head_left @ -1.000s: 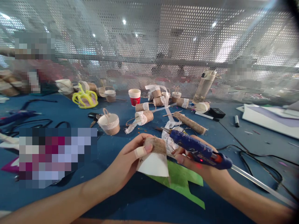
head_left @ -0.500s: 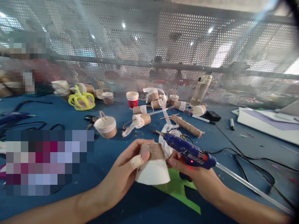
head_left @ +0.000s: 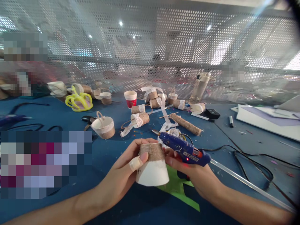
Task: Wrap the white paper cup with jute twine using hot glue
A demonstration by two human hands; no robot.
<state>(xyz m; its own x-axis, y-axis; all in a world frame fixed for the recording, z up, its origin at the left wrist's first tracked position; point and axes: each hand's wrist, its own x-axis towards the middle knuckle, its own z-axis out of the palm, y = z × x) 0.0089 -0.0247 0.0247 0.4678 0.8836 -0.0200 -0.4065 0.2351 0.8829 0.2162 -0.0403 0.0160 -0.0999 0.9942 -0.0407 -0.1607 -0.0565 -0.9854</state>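
A white paper cup [head_left: 152,173] is upside down in front of me, its narrow upper half wound with brown twine [head_left: 153,151]. My left hand [head_left: 131,162] grips it from the left, thumb pressed on the twine and a bandage round that thumb. On the other side my right hand [head_left: 187,167] is closed round a blue hot glue gun [head_left: 184,148]. The gun's nozzle points left, above and behind the cup, and its red light is lit. A clear glue stick [head_left: 234,170] sticks out of its back. My right fingertips are close to the cup's right edge; whether they touch it is unclear.
Green paper [head_left: 177,190] lies under the cup. Beyond stand a twine-trimmed cup basket [head_left: 106,129], a red cup [head_left: 130,100], a twine roll [head_left: 186,123], white lace [head_left: 140,120] and a bottle [head_left: 200,86]. Black cables [head_left: 248,168] cross the right side. A perforated metal screen [head_left: 140,47] closes the back.
White lace that showed beside the cup's right edge, near my right fingers, is now mostly out of sight there. Both hands keep their holds. The view has shifted slightly.
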